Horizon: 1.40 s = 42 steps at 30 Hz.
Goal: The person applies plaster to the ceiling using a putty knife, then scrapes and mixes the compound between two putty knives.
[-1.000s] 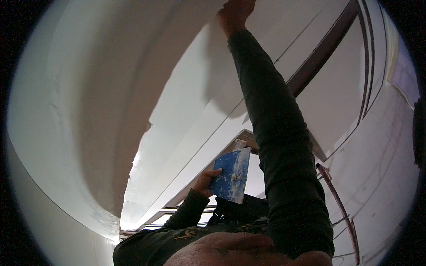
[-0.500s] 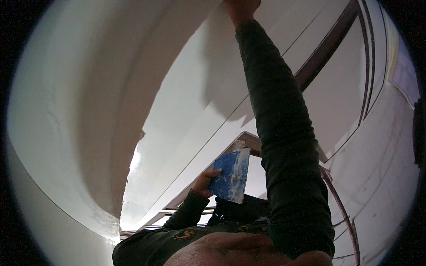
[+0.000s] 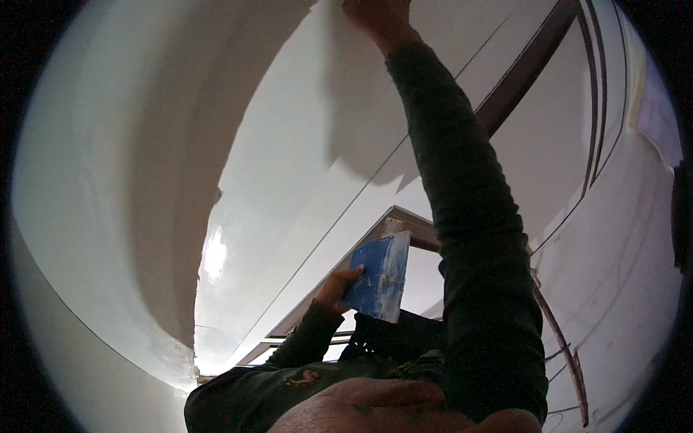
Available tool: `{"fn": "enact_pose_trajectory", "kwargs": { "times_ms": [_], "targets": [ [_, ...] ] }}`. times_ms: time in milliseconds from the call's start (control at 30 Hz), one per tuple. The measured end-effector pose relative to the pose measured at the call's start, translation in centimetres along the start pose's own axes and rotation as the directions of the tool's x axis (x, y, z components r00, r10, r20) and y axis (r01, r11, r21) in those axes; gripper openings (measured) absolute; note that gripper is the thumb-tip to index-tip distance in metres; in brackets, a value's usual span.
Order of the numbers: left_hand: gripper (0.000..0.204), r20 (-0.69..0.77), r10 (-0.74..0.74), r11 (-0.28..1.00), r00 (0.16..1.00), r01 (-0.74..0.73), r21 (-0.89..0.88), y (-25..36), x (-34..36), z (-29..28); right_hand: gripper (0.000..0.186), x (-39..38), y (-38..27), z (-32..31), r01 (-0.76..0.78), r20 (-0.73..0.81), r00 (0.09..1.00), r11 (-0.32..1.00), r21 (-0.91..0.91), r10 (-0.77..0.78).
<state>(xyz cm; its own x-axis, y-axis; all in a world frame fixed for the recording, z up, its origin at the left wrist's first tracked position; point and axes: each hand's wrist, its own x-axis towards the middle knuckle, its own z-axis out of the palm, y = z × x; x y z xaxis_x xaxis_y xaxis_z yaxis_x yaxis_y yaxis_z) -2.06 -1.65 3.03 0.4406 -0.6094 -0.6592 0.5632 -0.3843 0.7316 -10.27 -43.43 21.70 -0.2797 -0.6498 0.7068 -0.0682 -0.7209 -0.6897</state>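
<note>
The top edge cuts off the right grip (image 3: 381,23); whether it holds anything cannot be told. The board (image 3: 379,278) hides some fingers of the left grip (image 3: 334,290). The emblem (image 3: 304,377) is too blurred to make out.

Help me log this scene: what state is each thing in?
Blue rectangular board: tilted, smeared with white.
Left hand: gripping the board.
Right hand: raised, cut off at the top, grip unclear.
Right sleeve: wrinkled, down to the wrist.
White surface: partly shadowed, glare spot.
</note>
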Motion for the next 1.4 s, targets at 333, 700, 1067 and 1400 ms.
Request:
{"fn": "enact_pose_trajectory", "kwargs": {
  "times_ms": [333,700,1067,1400],
  "targets": [
    [0.052,-0.045,-0.005,1.0,0.999,0.004,-0.028,-0.1,-0.2,1.2,0.048,-1.5,4.9,5.0,0.148,-0.118,0.986,0.953,0.266,-0.12],
    [0.054,-0.036,0.012,0.999,0.999,-0.013,-0.034,-1.2,-0.5,0.3,0.044,-0.5,1.2,-0.1,0.108,0.275,0.959,0.983,-0.151,-0.063],
    [0.046,0.05,0.231,0.969,0.972,-0.225,-0.101,0.0,0.5,3.7,0.038,-18.2,7.8,-12.4,-0.402,0.342,0.9,0.819,0.408,0.272],
    [0.057,0.496,0.145,0.989,0.856,-0.112,-0.096,1.4,2.6,8.7,0.039,-33.6,2.2,-19.7,-0.894,0.812,0.443,0.115,0.434,0.381]
  ]
}}
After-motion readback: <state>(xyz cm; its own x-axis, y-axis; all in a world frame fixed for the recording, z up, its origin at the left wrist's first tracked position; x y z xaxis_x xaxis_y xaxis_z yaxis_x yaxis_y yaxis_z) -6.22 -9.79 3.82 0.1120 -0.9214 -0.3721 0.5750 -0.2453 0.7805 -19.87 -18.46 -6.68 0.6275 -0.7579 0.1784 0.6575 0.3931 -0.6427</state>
